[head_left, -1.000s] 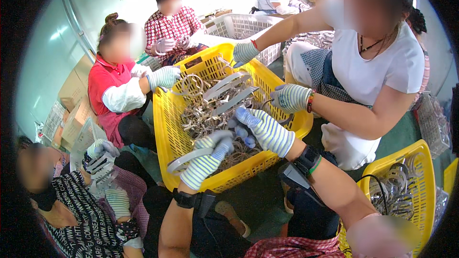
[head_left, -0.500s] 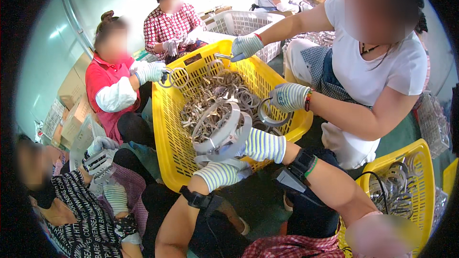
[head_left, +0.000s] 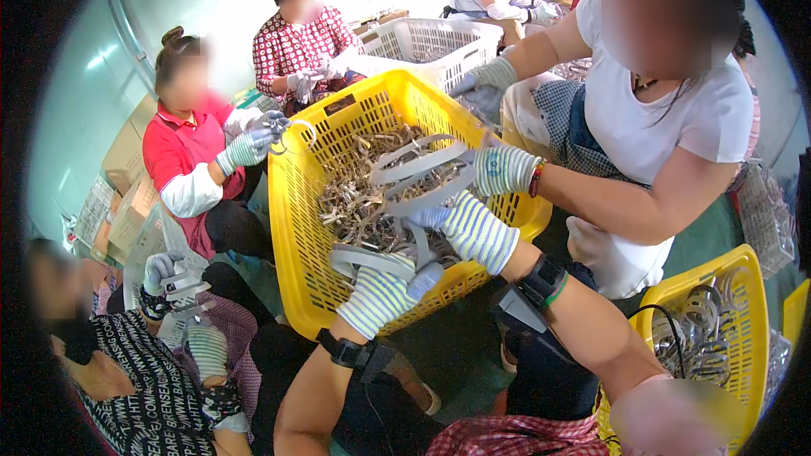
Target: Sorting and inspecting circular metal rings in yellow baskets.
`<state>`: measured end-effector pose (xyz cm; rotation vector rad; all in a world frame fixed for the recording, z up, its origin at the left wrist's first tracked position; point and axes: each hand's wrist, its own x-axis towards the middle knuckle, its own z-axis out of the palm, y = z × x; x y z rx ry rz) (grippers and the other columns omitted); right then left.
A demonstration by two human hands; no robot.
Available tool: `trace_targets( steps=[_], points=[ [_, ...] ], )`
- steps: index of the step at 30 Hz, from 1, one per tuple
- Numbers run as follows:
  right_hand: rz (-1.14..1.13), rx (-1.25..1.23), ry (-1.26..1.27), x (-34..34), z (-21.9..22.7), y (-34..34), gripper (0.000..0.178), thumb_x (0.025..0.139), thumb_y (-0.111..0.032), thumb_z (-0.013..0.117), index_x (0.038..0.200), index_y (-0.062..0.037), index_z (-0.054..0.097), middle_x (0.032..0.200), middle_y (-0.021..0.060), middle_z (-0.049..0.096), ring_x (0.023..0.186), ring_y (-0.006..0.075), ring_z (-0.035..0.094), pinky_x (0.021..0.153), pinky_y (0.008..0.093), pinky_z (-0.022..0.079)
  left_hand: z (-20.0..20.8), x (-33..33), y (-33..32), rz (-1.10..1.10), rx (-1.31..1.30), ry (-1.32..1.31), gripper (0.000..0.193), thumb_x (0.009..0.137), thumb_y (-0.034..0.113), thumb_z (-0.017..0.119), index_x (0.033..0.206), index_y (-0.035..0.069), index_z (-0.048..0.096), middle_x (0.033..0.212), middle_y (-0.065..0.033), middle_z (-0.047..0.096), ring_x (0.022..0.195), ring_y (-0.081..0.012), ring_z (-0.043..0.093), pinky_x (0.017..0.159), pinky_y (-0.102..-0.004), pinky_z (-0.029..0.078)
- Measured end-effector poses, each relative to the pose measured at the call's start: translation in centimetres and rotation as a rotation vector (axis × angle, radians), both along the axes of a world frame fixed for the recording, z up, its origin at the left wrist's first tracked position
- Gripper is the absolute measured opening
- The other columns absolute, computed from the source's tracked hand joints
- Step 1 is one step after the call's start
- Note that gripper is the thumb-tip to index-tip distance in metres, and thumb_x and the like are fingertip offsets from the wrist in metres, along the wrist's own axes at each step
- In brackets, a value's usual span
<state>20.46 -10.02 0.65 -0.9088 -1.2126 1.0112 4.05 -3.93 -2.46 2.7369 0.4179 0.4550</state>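
My left hand (head_left: 380,291), in a striped knit glove, is closed round a flat silver metal ring (head_left: 345,258) at the near side of the yellow basket (head_left: 297,287). Just to its right, my right hand (head_left: 480,232) grips wide, thin metal rings (head_left: 422,166) that tilt up over the basket. My fingers partly hide how many it holds. Below them lies a heap of loose metal rings and strips (head_left: 359,211). A co-worker's gloved hand (head_left: 505,171) is close beyond my right hand.
Co-workers sit round the basket; one at the left holds rings (head_left: 297,137), another slotted metal pieces (head_left: 187,291). A second yellow basket (head_left: 748,304) with rings stands at my right. A white crate (head_left: 469,55) is behind, cardboard boxes (head_left: 135,215) at far left.
My right hand has moved slightly right and its rings have swung up and away over the heap. My hands are farther apart. The co-worker opposite has drawn one hand back beyond the rim.
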Motion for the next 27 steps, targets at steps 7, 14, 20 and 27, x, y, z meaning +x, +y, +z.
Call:
trace_targets(
  steps=[7,14,20,27],
  points=[
    [-0.19,-0.02,0.118,1.3,-1.1,1.3,0.021,0.084,-0.016,0.059,0.102,-0.0044,0.062,0.091,0.003,0.063,0.079,0.0133,0.053,0.074,0.0293,0.043,1.7,0.4,0.4,0.008,-0.074,-0.607,0.027,0.091,0.019,0.045,0.106,0.001,0.058,0.098,-0.0122,0.06,0.087,-0.0208,0.059,0.078,-0.0312,0.047],
    [-0.074,-0.022,0.408,3.3,-1.0,1.0,0.025,0.086,-0.022,0.06,0.107,-0.0082,0.06,0.094,0.0001,0.062,0.083,0.0094,0.054,0.075,0.025,0.044,3.6,-1.0,0.8,-0.022,0.183,-0.353,0.014,0.079,0.005,0.06,0.093,0.005,0.062,0.096,-0.0115,0.058,0.087,-0.0303,0.057,0.078,-0.0353,0.048],
    [-0.142,-0.12,0.072,3.0,0.9,-0.2,0.021,0.086,-0.026,0.059,0.097,-0.0077,0.062,0.081,-0.0007,0.063,0.072,0.0109,0.057,0.067,0.0266,0.048,2.1,-3.5,3.5,0.049,-0.395,-0.539,0.021,0.08,0.012,0.061,0.1,0.006,0.059,0.083,-0.0072,0.061,0.073,-0.0193,0.06,0.061,-0.0261,0.049],
    [-0.322,0.039,-0.953,4.0,-1.8,0.5,0.032,0.079,-0.026,0.061,0.095,0.0006,0.057,0.083,0.0226,0.063,0.081,0.0397,0.06,0.07,0.0416,0.049,3.6,-5.3,4.8,0.199,-0.953,-1.037,0.034,0.093,0.028,0.049,0.117,0.003,0.051,0.068,0.0005,0.052,0.045,-0.0022,0.04,0.043,-0.0173,0.036]
  ],
)
